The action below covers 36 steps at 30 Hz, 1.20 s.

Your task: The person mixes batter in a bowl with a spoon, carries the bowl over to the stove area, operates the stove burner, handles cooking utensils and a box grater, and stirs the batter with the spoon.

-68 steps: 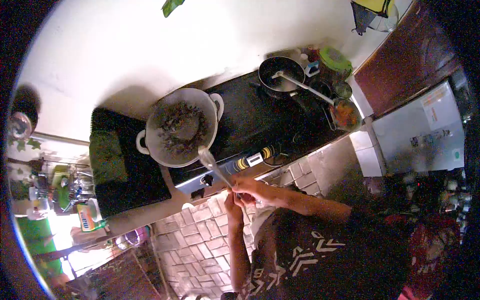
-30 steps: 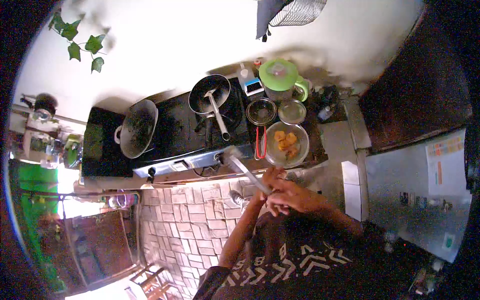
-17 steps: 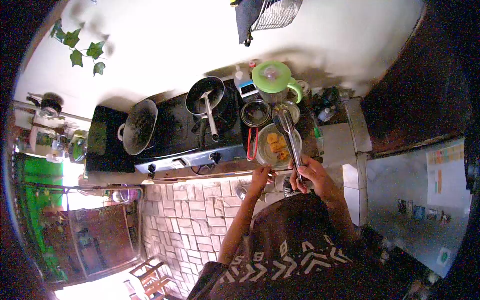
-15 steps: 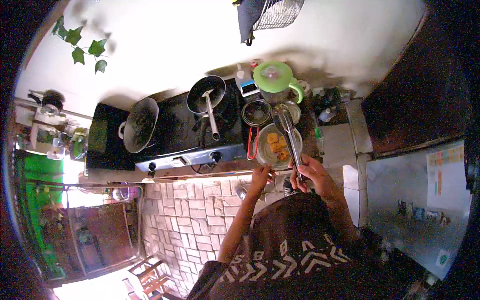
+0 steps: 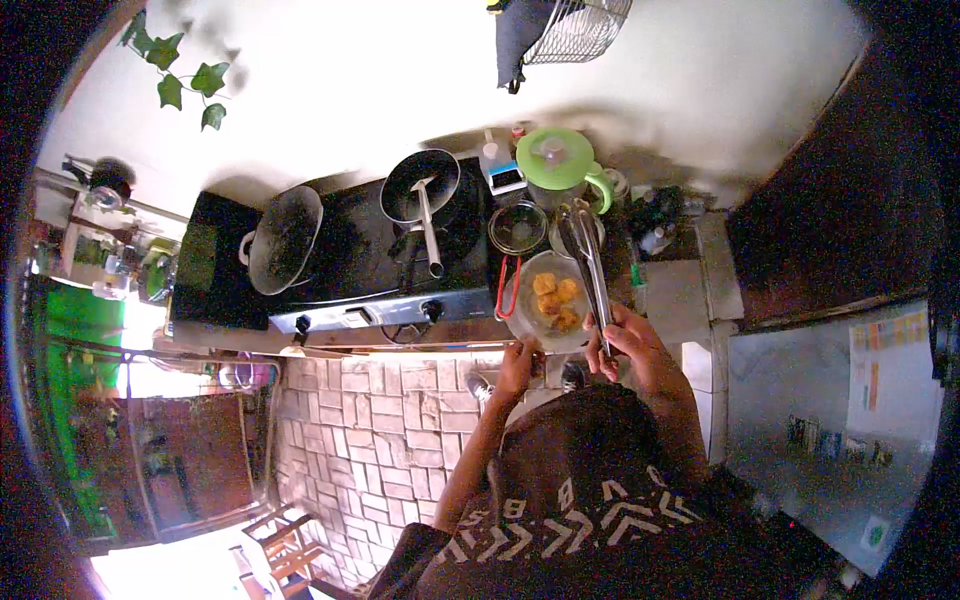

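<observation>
Silver tongs slant across the right edge of a round bowl holding golden-orange pieces.

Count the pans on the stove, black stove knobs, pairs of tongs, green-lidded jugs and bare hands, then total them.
Pans: 2 (wok, frying pan)
Knobs: 2
Tongs: 1
Jug: 1
Hands: 2 (left hand, right hand)
Total: 8

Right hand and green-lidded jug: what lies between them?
The head view shows metal tongs, held in the right hand, spanning most of the stretch toward the green-lidded jug, with a small round dish partly hidden behind their upper end.
</observation>
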Each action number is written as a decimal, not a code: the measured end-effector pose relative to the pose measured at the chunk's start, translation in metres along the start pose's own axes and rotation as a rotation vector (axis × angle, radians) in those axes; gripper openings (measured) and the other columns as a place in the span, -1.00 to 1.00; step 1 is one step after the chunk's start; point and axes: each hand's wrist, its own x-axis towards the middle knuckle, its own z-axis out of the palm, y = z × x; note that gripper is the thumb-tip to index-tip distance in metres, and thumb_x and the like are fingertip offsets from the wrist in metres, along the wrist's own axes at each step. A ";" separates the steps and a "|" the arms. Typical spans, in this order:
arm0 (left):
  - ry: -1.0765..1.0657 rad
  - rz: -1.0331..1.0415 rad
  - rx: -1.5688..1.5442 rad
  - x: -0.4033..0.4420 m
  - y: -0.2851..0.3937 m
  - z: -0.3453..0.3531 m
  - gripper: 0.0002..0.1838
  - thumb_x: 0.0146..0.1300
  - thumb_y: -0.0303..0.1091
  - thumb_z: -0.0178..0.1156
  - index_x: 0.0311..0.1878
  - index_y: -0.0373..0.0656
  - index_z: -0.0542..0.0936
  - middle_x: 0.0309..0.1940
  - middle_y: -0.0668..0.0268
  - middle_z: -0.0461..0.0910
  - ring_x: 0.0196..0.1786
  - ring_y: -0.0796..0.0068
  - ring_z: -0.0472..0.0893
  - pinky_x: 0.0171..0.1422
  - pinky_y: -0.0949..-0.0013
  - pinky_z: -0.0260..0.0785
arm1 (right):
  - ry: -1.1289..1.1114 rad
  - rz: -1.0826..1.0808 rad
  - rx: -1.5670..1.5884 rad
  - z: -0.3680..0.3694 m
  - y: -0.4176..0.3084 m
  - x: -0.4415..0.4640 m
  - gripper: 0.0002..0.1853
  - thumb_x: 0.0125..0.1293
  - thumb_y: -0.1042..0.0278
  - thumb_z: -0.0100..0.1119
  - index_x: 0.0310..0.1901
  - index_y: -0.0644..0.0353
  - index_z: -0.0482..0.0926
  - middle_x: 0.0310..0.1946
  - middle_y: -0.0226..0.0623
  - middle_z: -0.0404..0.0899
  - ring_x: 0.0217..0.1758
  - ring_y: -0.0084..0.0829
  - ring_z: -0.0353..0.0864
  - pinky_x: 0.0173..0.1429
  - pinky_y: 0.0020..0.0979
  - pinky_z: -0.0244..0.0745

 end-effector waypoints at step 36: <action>-0.110 0.155 -0.022 -0.151 0.022 -0.166 -0.64 0.47 -0.20 -0.07 -0.43 -0.20 0.45 -0.57 0.41 0.36 -0.51 0.61 0.32 -0.39 0.47 0.20 | -0.186 -0.031 0.114 0.062 -0.018 0.044 -0.53 0.29 -0.02 0.09 -0.08 0.29 0.37 -0.60 -0.17 0.52 -0.68 -0.53 0.41 -0.63 -0.54 0.26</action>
